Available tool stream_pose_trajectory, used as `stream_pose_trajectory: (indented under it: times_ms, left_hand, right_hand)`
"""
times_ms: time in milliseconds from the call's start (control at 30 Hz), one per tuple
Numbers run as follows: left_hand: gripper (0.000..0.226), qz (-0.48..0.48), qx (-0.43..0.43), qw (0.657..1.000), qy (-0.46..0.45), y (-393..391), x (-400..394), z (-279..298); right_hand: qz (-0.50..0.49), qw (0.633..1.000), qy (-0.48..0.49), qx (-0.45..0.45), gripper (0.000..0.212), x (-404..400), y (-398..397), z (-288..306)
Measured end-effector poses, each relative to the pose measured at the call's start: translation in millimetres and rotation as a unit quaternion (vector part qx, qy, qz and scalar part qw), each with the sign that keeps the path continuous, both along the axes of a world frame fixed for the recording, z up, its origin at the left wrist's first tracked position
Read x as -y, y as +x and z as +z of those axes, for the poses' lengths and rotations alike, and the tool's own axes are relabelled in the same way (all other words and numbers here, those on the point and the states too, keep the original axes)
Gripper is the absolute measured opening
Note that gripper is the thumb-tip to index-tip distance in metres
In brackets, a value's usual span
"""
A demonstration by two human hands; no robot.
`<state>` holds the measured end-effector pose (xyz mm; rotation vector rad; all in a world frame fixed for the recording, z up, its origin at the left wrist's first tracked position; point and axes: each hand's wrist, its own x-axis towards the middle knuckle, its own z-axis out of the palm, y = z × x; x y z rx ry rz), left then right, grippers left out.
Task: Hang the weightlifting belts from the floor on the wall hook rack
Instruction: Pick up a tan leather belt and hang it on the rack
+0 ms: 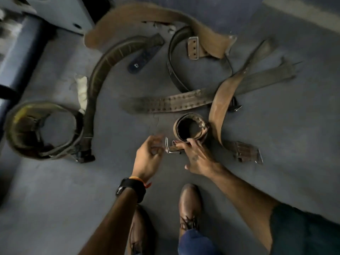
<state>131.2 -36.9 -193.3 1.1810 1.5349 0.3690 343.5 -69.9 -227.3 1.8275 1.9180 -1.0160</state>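
Several worn leather weightlifting belts lie scattered on the grey floor. A small rolled belt [191,127] stands on edge just ahead of my feet. My right hand [196,157] grips its strap end at the metal buckle [170,147]. My left hand [150,153] hovers just left of the buckle, fingers apart and blurred, holding nothing. A coiled dark belt [43,131] sits at the far left, joined by a long curved belt [103,70]. A wide tan belt [165,17] lies at the top. A studded flat belt [171,103] and a brown belt [219,105] cross at the right.
Gym equipment with a blue padded part [22,52] stands at the upper left. A pale wall base [303,8] runs along the top right. My brown shoes [190,203] stand on the grey floor [55,199] below my hands. No hook rack is in view.
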Motion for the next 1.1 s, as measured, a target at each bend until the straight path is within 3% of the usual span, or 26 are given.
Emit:
stream_pose_trajectory:
  times_ms: [100, 133, 200, 233, 300, 367, 467, 533, 600, 633, 667, 733, 800, 833, 900, 967, 1033, 1100]
  left_hand:
    - [0.033, -0.018, -0.015, 1.000, -0.010, -5.6, 19.4, -68.5]
    - [0.033, -0.029, -0.029, 0.999, -0.009, -9.1, 23.6, -87.4]
    - [0.034, -0.047, -0.039, 0.998, -0.021, -17.5, 32.0, -103.1]
    - [0.033, -0.048, -0.040, 0.998, -0.028, -23.0, 33.4, -103.8]
    - [0.036, -0.029, -0.023, 0.998, -0.053, -32.5, 28.0, -94.9]
    - [0.053, 0.006, 0.012, 0.994, -0.105, -35.3, 17.6, -72.2]
    - [0.075, 0.012, 0.082, 0.982, -0.170, -27.2, -4.9, -3.8]
    - [0.061, 0.000, 0.108, 0.977, -0.185, -18.1, -15.4, 44.6]
    - [0.048, 0.003, 0.099, 0.985, -0.143, -17.7, -25.7, 90.9]
    - [0.049, -0.001, 0.091, 0.987, -0.134, -19.4, -28.7, 113.4]
    - [0.053, -0.008, 0.090, 0.987, -0.131, -21.1, -29.8, 134.3]
    - [0.056, -0.002, 0.109, 0.984, -0.144, -27.2, -28.2, 179.8]
    - [0.047, 0.010, 0.119, 0.982, -0.145, -30.4, -24.5, 222.4]
    - [0.041, 0.017, 0.122, 0.982, -0.145, -31.2, -23.2, 247.9]
    - [0.041, 0.033, 0.130, 0.980, -0.150, -41.8, -26.3, 315.2]
    - [0.059, 0.025, 0.121, 0.983, -0.137, -50.6, -28.3, 384.6]
    - [0.069, 0.011, 0.087, 0.993, -0.079, -61.3, -36.3, 464.0]
    - [0.068, 0.003, 0.107, 0.994, -0.004, -68.6, -49.0, 546.5]
  right_hand:
    - [0.069, 0.993, 0.019, 0.092, 0.103, -8.9, -11.9, -67.3]
    - [0.079, 0.989, 0.036, 0.115, 0.091, -11.9, -14.4, -87.9]
    - [0.092, 0.985, 0.081, 0.118, 0.048, -19.1, -15.6, -109.2]
    - [0.067, 0.989, 0.095, 0.086, 0.036, -23.9, -15.6, -110.7]
    - [-0.044, 0.994, 0.102, -0.013, 0.035, -30.1, -13.2, -97.4]
    - [-0.183, 0.968, 0.092, -0.143, 0.030, -33.6, -13.7, -67.2]
    - [-0.373, 0.854, 0.024, -0.363, 0.030, -38.7, -27.8, 17.9]
    - [-0.461, 0.754, -0.024, -0.467, 0.033, -38.1, -42.1, 72.0]
    - [-0.537, 0.660, -0.082, -0.519, 0.032, -41.1, -54.2, 126.1]
    - [-0.549, 0.645, -0.102, -0.522, 0.029, -44.0, -57.6, 150.2]
    - [-0.537, 0.665, -0.104, -0.508, 0.027, -48.1, -57.9, 173.5]
    - [-0.462, 0.767, -0.072, -0.439, 0.026, -58.3, -53.2, 221.3]
    - [-0.374, 0.854, 0.006, -0.361, 0.030, -67.4, -50.9, 273.5]
    - [-0.340, 0.876, 0.061, -0.337, 0.032, -72.2, -50.5, 301.9]
    - [-0.299, 0.888, 0.132, -0.324, 0.034, -78.5, -54.2, 379.9]
    - [-0.298, 0.885, 0.138, -0.330, 0.035, -79.8, -59.4, 458.1]
    - [-0.296, 0.886, 0.148, -0.326, 0.041, -83.1, -61.9, 536.0]
    - [-0.284, 0.884, 0.171, -0.329, 0.038, -86.8, -65.1, 621.9]
